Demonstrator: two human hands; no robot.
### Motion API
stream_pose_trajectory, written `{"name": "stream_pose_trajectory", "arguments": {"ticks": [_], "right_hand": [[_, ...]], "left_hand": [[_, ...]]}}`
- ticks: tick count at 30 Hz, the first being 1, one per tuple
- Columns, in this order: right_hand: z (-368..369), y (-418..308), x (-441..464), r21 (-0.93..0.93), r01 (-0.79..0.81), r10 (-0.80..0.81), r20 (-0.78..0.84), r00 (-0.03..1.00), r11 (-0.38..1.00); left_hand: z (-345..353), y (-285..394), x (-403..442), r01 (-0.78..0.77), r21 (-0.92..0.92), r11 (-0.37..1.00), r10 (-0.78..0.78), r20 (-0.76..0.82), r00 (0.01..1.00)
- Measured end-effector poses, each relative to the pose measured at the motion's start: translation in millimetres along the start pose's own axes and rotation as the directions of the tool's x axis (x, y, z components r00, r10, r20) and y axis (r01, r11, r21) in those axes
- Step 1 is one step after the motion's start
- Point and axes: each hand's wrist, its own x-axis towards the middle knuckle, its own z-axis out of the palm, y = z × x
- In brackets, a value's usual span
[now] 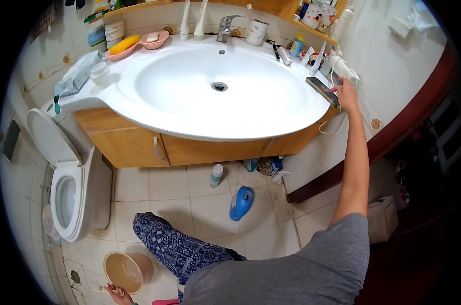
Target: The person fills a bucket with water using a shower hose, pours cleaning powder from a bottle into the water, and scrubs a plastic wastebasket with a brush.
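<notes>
Nearest to me, at the lower left, I have the left hand (120, 295), partly cut off by the edge of my view. Its fingers pinch a slim pale object (99, 290) that is too small for me to identify from here. Just beyond that hand, a tan bucket (143, 267) stands on the floor, with 1 leg in patterned blue trousers (172, 244) to its right.

Farther out on the tiles, I see a blue bottle (241, 204) and, beyond it to the left, a white bottle (215, 177). The toilet (81, 203) is at the left, its lid raised.

At the far right, the right hand (346, 95) reaches over the end of the washbasin (210, 124), 1 finger touching a dark phone (317, 85) that lies on the rim. I cannot tell whether its other fingers grip anything. A white cable (334, 133) loops below.

Along the far edge, I make out 2 pink dishes (162, 41) at the left, a faucet (223, 31) near the middle and a cup (257, 33) right of it.
</notes>
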Motion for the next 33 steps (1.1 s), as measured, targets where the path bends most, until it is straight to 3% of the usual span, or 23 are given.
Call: {"name": "stream_pose_trajectory", "arguments": {"ticks": [2,5,7,9,13,20,30,33], "right_hand": [[6,-2,2,-0.047,-0.066,0.067,0.029,0.997,0.997],[22,2,9,-0.024,0.002,0.001,0.118,0.993,1.000],[26,0,19,-0.009,-0.058,0.058,0.190,0.980,0.998],[36,4,31,0.080,0.076,-0.080,0.057,0.995,0.994],[8,-4,37,0.218,-0.021,0.020,0.006,1.000,0.976],[-14,-5,16,0.124,-0.071,0.072,-0.011,0.997,0.990],[-12,-1,10,0.026,-0.058,0.058,-0.008,0.998,0.998],[-7,-4,8,0.059,-0.028,0.032,-0.063,0.998,0.998]], "left_hand": [[8,3,-24,0.102,-0.023,0.994,-0.101,0.057,0.993],[16,-2,-36,0.055,0.006,0.998,-0.055,-0.009,0.998],[11,-5,-31,0.058,0.022,0.998,-0.058,-0.006,0.998],[12,-8,-28,0.059,0.037,0.998,-0.058,-0.003,0.998],[21,-8,-28,0.091,0.041,0.995,-0.090,-0.028,0.996],[1,-5,-7,0.188,0.029,0.982,-0.189,0.014,0.982],[-35,-6,20,0.198,-0.059,0.979,-0.197,0.015,0.980],[-61,-5,44,0.122,-0.069,0.990,-0.122,0.003,0.993]]}}
